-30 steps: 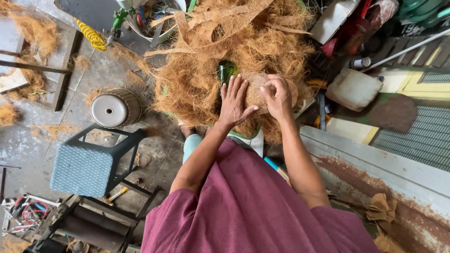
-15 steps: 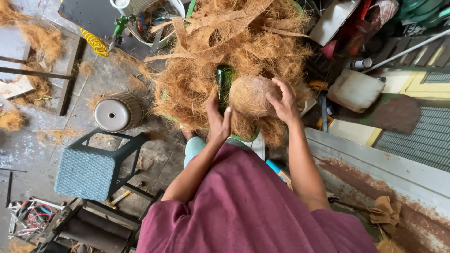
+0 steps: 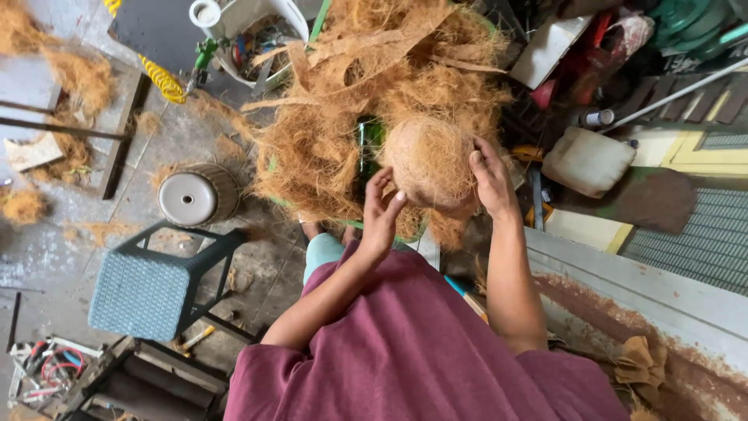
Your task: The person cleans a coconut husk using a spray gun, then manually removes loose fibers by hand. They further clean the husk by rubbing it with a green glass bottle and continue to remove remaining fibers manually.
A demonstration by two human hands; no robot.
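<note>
Both hands cup a round, fibrous coconut (image 3: 430,160), the left hand (image 3: 382,214) open-fingered against its near side, the right hand (image 3: 492,178) curled over its far side, above a heap of husk fibre (image 3: 327,132).

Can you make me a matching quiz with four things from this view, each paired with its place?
Things:
1. coconut
2. stool
3. fibre pile
4. white can

Places:
A. right of the right hand
B. between both hands
C. on the floor, lower left
D. behind the left hand, top centre

Pairs: 1-B, 2-C, 3-D, 4-A
</note>
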